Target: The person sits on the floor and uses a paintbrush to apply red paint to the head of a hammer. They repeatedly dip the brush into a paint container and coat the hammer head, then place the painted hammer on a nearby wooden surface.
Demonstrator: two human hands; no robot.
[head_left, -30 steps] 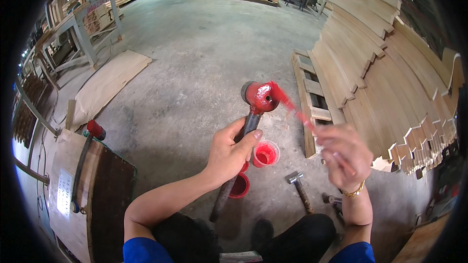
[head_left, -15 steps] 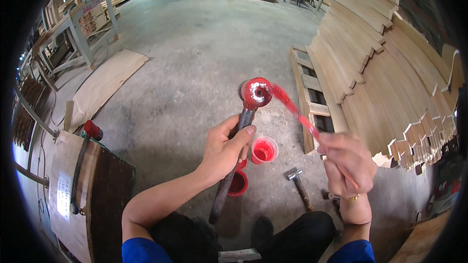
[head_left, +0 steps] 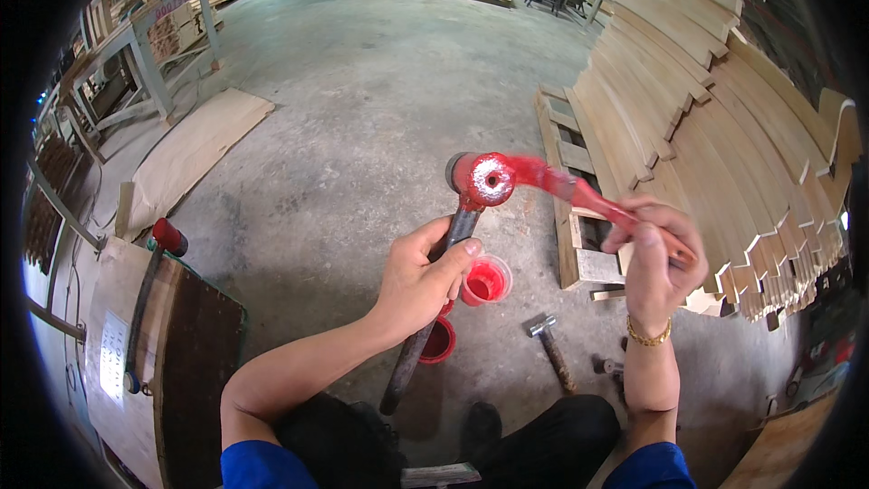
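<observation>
My left hand (head_left: 425,276) is wrapped round the dark handle of a hammer (head_left: 478,179), thumb along the shaft. The hammer's round head is coated in wet, shiny red paint, with a dark hole in the face toward me. In my right hand (head_left: 659,258) is a paintbrush (head_left: 597,202), gripped by its red-smeared handle. The brush's red bristles reach left to the edge of the painted head and seem to touch it. Below the hammer, a clear plastic cup of red paint (head_left: 485,280) stands on the floor, next to a red tub (head_left: 438,341) partly hidden by the handle.
Another hammer (head_left: 552,350) lies on the concrete floor before my right knee. A red-headed mallet (head_left: 168,237) rests on a wooden box at left. Stacked wooden boards (head_left: 697,145) on a pallet (head_left: 568,190) rise at right. A flat brown sheet (head_left: 195,158) lies at far left.
My right hand has moved up and slightly right, turning the brush flatter, its bristles now by the head's upper right side. The hammer head has shifted slightly right and down.
</observation>
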